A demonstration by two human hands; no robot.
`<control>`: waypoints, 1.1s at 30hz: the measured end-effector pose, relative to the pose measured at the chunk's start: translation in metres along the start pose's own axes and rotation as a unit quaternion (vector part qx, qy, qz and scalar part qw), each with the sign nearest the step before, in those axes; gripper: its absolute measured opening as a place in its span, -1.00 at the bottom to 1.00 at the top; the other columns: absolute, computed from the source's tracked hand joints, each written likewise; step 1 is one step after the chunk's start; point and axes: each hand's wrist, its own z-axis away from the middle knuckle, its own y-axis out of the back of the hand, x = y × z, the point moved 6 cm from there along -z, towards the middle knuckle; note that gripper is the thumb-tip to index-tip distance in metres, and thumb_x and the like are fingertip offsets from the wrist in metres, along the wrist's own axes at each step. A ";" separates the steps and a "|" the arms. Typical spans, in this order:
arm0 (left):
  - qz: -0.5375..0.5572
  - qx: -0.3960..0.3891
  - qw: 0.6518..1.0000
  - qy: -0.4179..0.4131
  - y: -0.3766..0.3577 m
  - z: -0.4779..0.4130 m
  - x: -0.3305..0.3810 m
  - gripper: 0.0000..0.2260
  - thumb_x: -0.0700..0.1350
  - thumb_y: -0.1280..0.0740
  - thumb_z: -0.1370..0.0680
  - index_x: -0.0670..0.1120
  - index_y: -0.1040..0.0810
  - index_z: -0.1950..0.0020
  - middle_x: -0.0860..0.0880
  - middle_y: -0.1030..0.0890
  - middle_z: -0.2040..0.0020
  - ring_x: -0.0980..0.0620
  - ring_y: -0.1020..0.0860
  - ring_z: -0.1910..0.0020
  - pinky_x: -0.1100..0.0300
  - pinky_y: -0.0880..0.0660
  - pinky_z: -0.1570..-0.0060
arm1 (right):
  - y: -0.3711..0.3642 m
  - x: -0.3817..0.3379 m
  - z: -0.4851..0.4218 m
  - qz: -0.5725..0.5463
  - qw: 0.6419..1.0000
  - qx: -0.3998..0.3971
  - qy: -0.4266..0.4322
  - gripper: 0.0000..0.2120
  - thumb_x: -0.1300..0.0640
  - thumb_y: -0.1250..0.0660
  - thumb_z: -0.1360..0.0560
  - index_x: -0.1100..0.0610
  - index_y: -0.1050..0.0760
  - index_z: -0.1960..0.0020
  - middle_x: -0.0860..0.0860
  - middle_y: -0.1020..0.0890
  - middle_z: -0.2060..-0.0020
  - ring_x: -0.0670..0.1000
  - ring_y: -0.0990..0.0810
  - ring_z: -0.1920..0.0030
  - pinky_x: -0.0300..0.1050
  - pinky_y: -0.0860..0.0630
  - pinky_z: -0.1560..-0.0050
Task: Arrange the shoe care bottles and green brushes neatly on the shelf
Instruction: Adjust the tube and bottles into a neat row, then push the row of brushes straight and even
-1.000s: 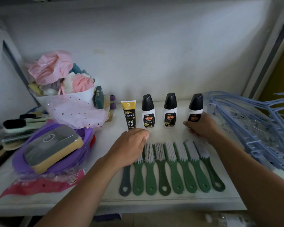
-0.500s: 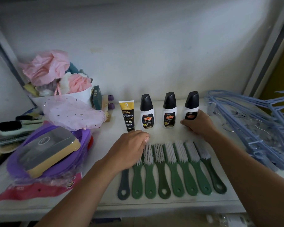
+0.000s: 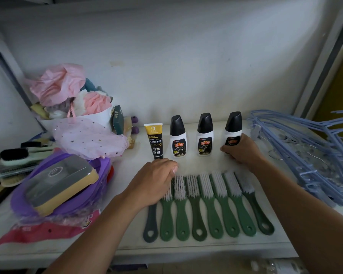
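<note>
Bottles (image 3: 205,136): three, white with black caps, upright in an evenly spaced row at the back of the shelf (image 3: 202,165).
Basin (image 3: 28,194): one, purple, well left of the row.
Left hand (image 3: 154,180): palm down over the heads of the two leftmost brushes, fingers bent. The fingertips are hidden, so I cannot tell whether it grips or only rests.
Tube (image 3: 155,142): one, yellow and black, upright, just left of the bottles and in line with them.
Brushes (image 3: 206,194): eight, lying side by side in front of the bottles, white bristles showing, handles toward the shelf edge. Seven are green; the leftmost is a darker grey-green. The right few fan out slightly.
Right bottle (image 3: 233,131): standing, last in the row.
Right hand (image 3: 240,153): fingers and thumb curled round the lower body of the right bottle.
Hangers (image 3: 305,147): blue, a tangled heap near the right hand; too tangled to count.
Bottle handling: probably light, smooth plastic, tall on a small base, so easily tipped. Hold low round the body, not by the cap.
Brush handling: probably light and stiff, with springy bristles. Nudge or lift by the handle; they should slide readily on the shelf.
</note>
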 end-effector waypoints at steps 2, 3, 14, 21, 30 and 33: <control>-0.004 0.000 1.000 0.000 -0.001 -0.001 -0.001 -0.70 -0.04 -0.03 -0.69 -0.10 -0.53 -0.08 0.00 -0.61 -0.03 -0.03 -0.54 -0.01 -0.04 -0.51 -0.02 | 0.000 -0.001 0.001 0.007 1.000 -0.002 0.001 -0.71 0.07 -0.53 -0.35 0.09 -0.52 0.01 0.08 -0.68 0.21 0.07 -0.61 0.25 -0.12 -0.47 0.26; -0.005 0.000 1.000 0.000 -0.001 -0.001 -0.001 -0.70 -0.04 -0.03 -0.69 -0.10 -0.53 -0.07 0.00 -0.61 -0.02 -0.03 -0.54 -0.01 -0.04 -0.50 -0.02 | 0.001 -0.002 0.001 0.010 1.000 -0.003 0.002 -0.72 0.07 -0.53 -0.34 0.09 -0.52 0.02 0.09 -0.68 0.22 0.07 -0.61 0.25 -0.11 -0.48 0.25; 0.012 0.029 0.999 -0.002 0.011 0.008 0.007 -0.71 -0.03 -0.06 -0.69 -0.07 -0.55 -0.12 0.03 -0.60 -0.06 0.02 -0.53 -0.04 0.00 -0.50 -0.06 | 0.010 -0.004 0.022 0.041 0.997 -0.049 -0.040 -0.39 0.11 -0.55 -0.41 0.16 -0.32 -0.34 0.14 -0.65 0.02 0.08 -0.62 0.14 -0.08 -0.51 0.17; 0.041 0.071 0.996 0.035 0.023 0.042 0.016 -0.77 -0.03 -0.21 -0.65 -0.04 -0.54 -0.24 0.06 -0.59 -0.16 0.05 -0.53 -0.14 0.05 -0.49 -0.15 | 0.035 -0.018 0.083 0.162 0.985 -0.046 0.021 -0.23 -0.04 -0.44 -0.52 0.13 -0.11 -0.57 0.25 -0.27 -0.48 0.26 -0.38 -0.41 0.19 -0.36 -0.37; -0.004 0.077 0.985 0.154 0.003 0.096 0.037 -0.49 0.19 -0.17 -0.61 0.00 -0.26 -0.50 -0.02 -0.30 -0.43 -0.02 -0.31 -0.40 0.05 -0.45 -0.28 | 0.036 -0.019 0.171 0.281 0.947 -0.112 0.103 -0.21 -0.29 -0.30 -0.50 -0.10 0.00 -0.58 0.16 -0.20 -0.52 0.30 -0.34 -0.43 0.27 -0.46 -0.32; -0.046 0.070 0.986 0.141 -0.001 0.098 0.050 -0.45 0.24 -0.14 -0.60 0.05 -0.21 -0.54 -0.01 -0.13 -0.55 -0.05 -0.10 -0.55 -0.05 -0.39 -0.39 | 0.020 -0.013 0.187 0.318 0.931 -0.139 0.113 -0.23 -0.28 -0.25 -0.54 -0.14 0.07 -0.59 0.09 -0.05 -0.58 0.30 -0.27 -0.48 0.29 -0.42 -0.35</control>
